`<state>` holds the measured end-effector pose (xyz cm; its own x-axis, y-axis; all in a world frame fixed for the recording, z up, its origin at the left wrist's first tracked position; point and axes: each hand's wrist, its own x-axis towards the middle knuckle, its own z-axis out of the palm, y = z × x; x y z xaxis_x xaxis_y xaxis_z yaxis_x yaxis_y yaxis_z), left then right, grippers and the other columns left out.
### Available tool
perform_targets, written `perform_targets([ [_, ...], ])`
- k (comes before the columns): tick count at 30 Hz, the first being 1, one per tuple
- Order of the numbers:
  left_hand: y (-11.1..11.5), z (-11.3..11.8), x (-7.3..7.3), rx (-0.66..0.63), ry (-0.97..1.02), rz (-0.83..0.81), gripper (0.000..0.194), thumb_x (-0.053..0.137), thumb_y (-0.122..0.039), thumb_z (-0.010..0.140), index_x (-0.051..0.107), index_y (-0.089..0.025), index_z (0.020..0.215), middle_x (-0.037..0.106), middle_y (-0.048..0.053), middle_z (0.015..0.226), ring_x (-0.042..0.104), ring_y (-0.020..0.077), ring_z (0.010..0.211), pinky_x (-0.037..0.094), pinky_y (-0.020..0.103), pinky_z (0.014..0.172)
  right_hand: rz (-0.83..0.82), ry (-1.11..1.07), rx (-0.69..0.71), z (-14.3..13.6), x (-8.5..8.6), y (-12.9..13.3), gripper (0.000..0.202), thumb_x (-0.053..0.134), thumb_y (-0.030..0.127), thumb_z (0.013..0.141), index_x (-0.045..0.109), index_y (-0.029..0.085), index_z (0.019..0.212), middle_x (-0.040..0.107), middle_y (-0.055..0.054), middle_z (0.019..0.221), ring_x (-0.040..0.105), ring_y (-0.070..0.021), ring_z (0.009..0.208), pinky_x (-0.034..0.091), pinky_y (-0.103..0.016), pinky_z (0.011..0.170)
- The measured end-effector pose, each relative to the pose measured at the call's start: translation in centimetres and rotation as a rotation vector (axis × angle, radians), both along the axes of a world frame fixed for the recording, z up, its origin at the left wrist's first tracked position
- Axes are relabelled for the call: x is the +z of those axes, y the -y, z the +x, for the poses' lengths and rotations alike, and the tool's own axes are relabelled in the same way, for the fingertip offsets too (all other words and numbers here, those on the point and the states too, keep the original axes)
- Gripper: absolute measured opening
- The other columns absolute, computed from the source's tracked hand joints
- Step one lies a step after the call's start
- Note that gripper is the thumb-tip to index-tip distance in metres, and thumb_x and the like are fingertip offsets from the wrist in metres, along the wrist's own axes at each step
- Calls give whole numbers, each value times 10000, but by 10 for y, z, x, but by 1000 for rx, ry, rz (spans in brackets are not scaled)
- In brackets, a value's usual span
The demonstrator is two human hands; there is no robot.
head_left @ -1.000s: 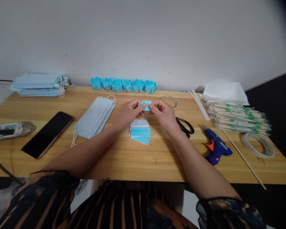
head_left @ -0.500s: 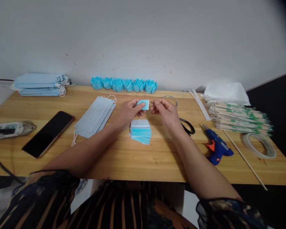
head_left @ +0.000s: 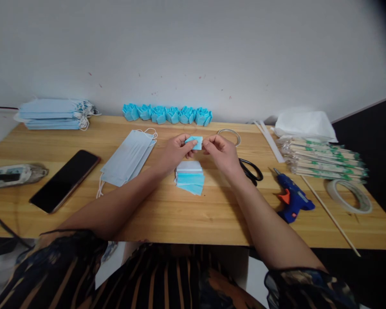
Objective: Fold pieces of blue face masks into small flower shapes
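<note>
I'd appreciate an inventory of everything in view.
folded piece: one, blue, centre
cut pieces: pile, bluish, centre
flowers: six, blue, near wall
masks: two piles, blue, left
phone: one, black, left
whitish object: one, left
cables: two, dark, left
glue gun: one, blue, right
tape rolls: two, pale, right
loops: two, black, right
strips: two, white, right
wrapped sticks: bundle, tan, right
skewer: one, tan, right
bag: one, white, right
table: one, tan, middle
garment: one, dark, bottom
left hand, right hand: two, centre
</note>
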<state>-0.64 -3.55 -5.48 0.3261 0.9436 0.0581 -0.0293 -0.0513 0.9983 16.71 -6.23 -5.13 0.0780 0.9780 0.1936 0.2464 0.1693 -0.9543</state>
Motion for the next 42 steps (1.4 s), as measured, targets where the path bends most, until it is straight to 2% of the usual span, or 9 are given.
perform_targets([
  [8,3,1,9,0,-80,19,175,650,-257,919,598,-173,775,619,-28,644,579,90,589,459,221,616,-21,27,-25,-1,1,1,413,716,615,825,630,222,731,594,21,676,549,-152,668,485,-326,699],
  [12,3,1,9,-3,-97,4,167,644,-243,920,594,-176,775,620,-29,636,574,88,578,455,217,607,-44,-58,-37,0,-1,-1,407,761,619,798,615,243,742,626,8,725,567,-166,695,520,-349,714],
  [15,2,1,7,11,-84,9,174,643,-245,924,589,-176,774,617,-30,637,570,84,574,452,216,605,-66,-163,-55,-1,-2,-3,413,821,609,732,635,261,854,647,4,775,589,-178,726,535,-349,700],
  [21,1,0,4,20,-68,2,160,641,-247,928,601,-170,793,614,-32,635,573,86,576,455,218,602,-121,-205,97,-3,-3,-3,488,837,468,716,687,231,1115,690,11,825,621,-156,748,525,-353,779],
  [25,0,1,3,-5,-82,-19,150,663,-264,920,611,-170,815,615,-36,630,562,82,557,445,213,580,-99,-206,115,-4,-5,-2,345,792,460,749,734,210,981,716,-4,807,625,-152,733,504,-330,734],
  [30,-2,1,-3,9,-47,-9,163,704,-312,900,614,-176,894,619,-43,653,590,90,579,463,216,583,-105,-142,14,-5,-5,-1,255,767,445,753,741,207,840,671,18,691,554,-127,629,453,-290,640],
  [35,-9,-4,-8,67,-52,161,214,682,-262,899,635,-189,1095,722,6,906,659,99,745,508,220,670,-148,-179,-22,-6,-1,1,242,771,438,738,733,210,809,643,27,639,556,-124,609,445,-275,624],
  [39,-13,-8,-10,89,-118,365,208,651,-186,887,661,-182,1095,745,43,1033,694,130,918,543,271,844,-186,-225,-12,-7,2,1,264,806,442,698,735,211,804,639,32,632,564,-121,596,464,-280,630],
  [42,-10,-8,-9,75,-182,423,187,617,-174,901,677,-184,1077,754,40,1020,698,136,897,545,286,849,-211,-268,10,-8,2,1,275,826,437,680,739,206,802,639,35,630,568,-115,579,469,-284,631],
])
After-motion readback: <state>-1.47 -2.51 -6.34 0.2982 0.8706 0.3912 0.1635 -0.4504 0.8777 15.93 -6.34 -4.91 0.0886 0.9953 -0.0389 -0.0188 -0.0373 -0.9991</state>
